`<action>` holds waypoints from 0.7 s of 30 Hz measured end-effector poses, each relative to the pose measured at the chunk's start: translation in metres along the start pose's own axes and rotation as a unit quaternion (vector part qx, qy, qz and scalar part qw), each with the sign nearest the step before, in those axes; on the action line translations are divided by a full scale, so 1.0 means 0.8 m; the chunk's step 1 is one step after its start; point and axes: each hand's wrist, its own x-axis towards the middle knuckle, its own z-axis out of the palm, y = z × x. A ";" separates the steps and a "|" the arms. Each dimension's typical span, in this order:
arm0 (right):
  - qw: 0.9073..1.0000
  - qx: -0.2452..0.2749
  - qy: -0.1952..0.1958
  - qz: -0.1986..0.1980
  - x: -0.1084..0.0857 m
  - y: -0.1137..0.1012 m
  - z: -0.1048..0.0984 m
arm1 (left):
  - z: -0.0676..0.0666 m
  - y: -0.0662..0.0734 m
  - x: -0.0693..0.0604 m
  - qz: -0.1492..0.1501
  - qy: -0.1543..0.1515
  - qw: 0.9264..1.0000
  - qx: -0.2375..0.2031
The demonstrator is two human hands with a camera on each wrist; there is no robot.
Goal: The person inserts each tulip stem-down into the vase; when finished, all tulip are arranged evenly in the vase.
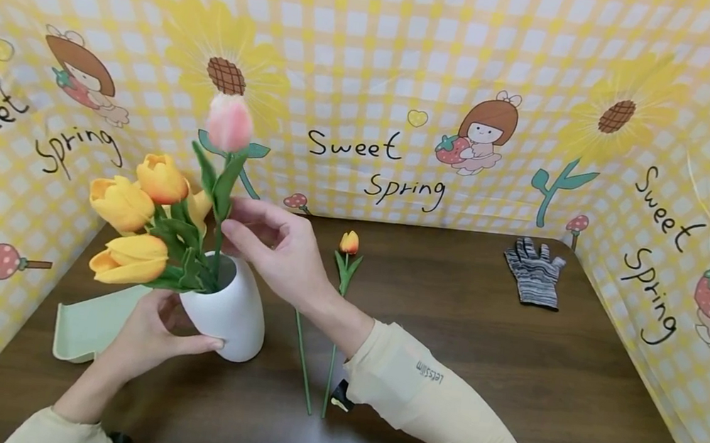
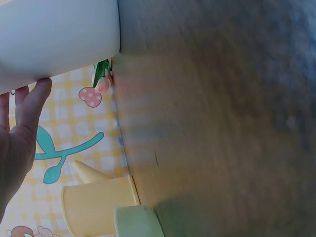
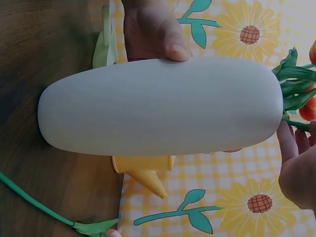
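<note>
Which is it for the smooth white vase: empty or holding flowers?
Holding flowers. Yellow and orange tulips rise from the white vase; the pink tulip has its stem inside the mouth. Depth is hidden.

Head view: fingers of left hand (image 1: 145, 337) mostly hidden behind white vase (image 1: 236, 324). Lower end of pink tulip (image 1: 231, 124) lost inside vase. Yellow shape (image 1: 200, 210) behind the leaves too covered to identify. Right hand (image 1: 284, 250) and forearm hide upper part of one loose stem (image 1: 303, 359). Green tray (image 1: 95, 321) partly obscured by left hand.

Left wrist view: vase cut by top and left edges; tabletop (image 2: 212, 123) blurred, worst at upper right; watering can (image 2: 96, 205) cropped at bottom, overlapped by tray.

Right wrist view: right hand and orange tulips (image 3: 310, 106) cut by right edge; vase covers part of watering can.
</note>
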 end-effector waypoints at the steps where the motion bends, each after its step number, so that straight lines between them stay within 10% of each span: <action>1: 1.000 0.006 0.000 0.000 0.000 0.000 0.000 | 0.000 0.000 0.000 0.001 0.000 1.000 0.001; 21: 0.997 0.008 0.040 0.058 -0.020 -0.004 -0.054 | 0.001 0.002 -0.001 -0.006 0.004 1.000 0.015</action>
